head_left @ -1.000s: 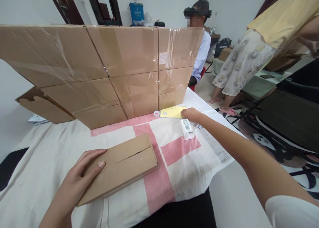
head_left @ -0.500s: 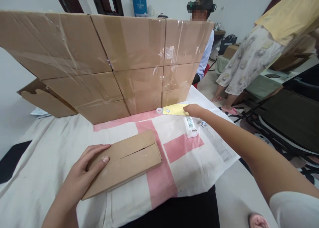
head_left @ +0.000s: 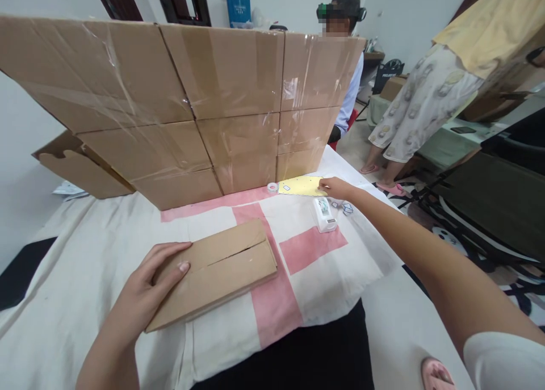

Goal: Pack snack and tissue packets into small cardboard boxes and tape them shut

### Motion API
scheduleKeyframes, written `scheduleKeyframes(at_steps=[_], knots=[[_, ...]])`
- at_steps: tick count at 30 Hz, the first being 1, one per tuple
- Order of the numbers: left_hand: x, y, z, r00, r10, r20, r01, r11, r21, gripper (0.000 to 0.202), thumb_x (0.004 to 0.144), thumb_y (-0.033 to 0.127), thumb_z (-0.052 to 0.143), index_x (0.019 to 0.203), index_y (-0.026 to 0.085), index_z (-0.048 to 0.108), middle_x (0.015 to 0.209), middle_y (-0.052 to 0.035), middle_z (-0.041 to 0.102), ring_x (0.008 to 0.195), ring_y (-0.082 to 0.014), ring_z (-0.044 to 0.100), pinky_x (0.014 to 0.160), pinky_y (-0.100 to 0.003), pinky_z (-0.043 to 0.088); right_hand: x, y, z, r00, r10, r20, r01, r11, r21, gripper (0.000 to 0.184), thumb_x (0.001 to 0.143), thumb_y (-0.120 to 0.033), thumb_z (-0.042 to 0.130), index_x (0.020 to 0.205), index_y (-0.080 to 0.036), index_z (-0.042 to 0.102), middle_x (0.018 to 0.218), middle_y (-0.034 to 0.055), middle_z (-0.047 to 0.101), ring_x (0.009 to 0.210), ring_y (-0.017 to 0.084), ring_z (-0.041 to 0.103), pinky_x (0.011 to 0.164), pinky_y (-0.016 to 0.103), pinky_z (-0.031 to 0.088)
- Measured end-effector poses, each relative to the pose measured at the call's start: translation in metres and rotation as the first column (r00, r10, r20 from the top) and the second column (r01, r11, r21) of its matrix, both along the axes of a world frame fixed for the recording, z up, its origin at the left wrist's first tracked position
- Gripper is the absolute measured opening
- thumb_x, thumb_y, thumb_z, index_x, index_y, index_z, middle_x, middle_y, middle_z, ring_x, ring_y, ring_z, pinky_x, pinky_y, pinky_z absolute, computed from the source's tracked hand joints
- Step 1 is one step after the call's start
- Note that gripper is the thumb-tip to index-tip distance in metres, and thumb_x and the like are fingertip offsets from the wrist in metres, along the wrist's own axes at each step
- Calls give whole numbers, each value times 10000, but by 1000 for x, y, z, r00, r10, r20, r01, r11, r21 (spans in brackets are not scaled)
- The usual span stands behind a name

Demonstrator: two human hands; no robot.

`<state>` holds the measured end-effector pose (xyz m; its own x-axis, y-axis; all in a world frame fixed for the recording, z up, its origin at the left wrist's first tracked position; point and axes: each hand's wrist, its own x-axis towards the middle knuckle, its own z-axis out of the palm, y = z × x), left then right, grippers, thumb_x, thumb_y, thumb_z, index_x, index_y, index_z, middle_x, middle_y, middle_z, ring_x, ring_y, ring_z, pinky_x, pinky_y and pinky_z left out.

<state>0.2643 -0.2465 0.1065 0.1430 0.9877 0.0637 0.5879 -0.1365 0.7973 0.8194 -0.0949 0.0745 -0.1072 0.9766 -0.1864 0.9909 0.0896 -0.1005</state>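
A flat, folded cardboard box point(head_left: 230, 271) lies on the cloth in front of me, a slit running along its top. My left hand point(head_left: 164, 276) grips its left end, thumb on top and fingers along the far edge. Out to the right, my right hand point(head_left: 334, 188) pinches at the right end of a yellow sheet point(head_left: 300, 186) with small printed shapes on it. A roll of clear tape point(head_left: 272, 188) sits at the sheet's left end. Just below the right hand stands a white tape dispenser point(head_left: 325, 215), with small blue-outlined pieces point(head_left: 347, 208) beside it.
A tall wall of taped cardboard boxes point(head_left: 238, 89) stands across the back. An open carton point(head_left: 85, 166) leans at its left. Someone with a headset point(head_left: 340, 12) sits behind the wall. Another person in patterned trousers point(head_left: 430, 95) stands at right, near a dark chair point(head_left: 494, 197).
My right hand has shifted slightly right along the yellow sheet's end. My left hand stays on the box. The view has tilted a little, and a pink slipper shows more at lower right.
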Motion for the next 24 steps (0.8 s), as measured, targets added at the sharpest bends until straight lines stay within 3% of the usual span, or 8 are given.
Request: scheduleKeyframes(at_steps=[7, 11, 17, 24], knots=[[1, 0, 1, 1000, -10, -1, 10, 1000, 13, 458, 854, 658, 625, 1169, 334, 694, 1277, -20, 627, 1243, -275, 590, 1105, -410, 468, 6, -17, -18, 971, -141, -196, 154, 987, 54, 188, 1039, -256, 439, 1007, -176, 605, 1063, 66, 735, 717, 136, 629, 593, 215, 447], [2, 0, 2, 1000, -9, 18, 9, 1000, 9, 477, 839, 677, 628, 1154, 326, 701, 1279, -33, 621, 1247, -297, 580, 1120, -462, 454, -1, -20, -21, 962, -168, -215, 195, 975, 110, 160, 1036, -247, 432, 1033, -192, 582, 1004, 55, 733, 704, 145, 627, 610, 232, 447], [3, -1, 2, 999, -13, 33, 13, 1000, -2, 462, 848, 662, 628, 1172, 338, 692, 1299, -33, 603, 1273, -306, 553, 1139, -492, 426, -13, -21, -13, 989, -135, -63, 145, 969, 202, 170, 1020, -238, 441, 1110, -189, 577, 1057, 113, 718, 867, 230, 662, 679, 290, 424], [5, -3, 6, 999, 0, 34, 0, 1000, -13, 467, 841, 666, 634, 1162, 333, 695, 1297, -37, 602, 1269, -307, 556, 1142, -494, 423, -19, -21, -17, 992, -18, 125, -2, 986, 165, 160, 951, -144, 532, 1069, -159, 638, 1210, 184, 657, 1016, 284, 653, 722, 316, 426]])
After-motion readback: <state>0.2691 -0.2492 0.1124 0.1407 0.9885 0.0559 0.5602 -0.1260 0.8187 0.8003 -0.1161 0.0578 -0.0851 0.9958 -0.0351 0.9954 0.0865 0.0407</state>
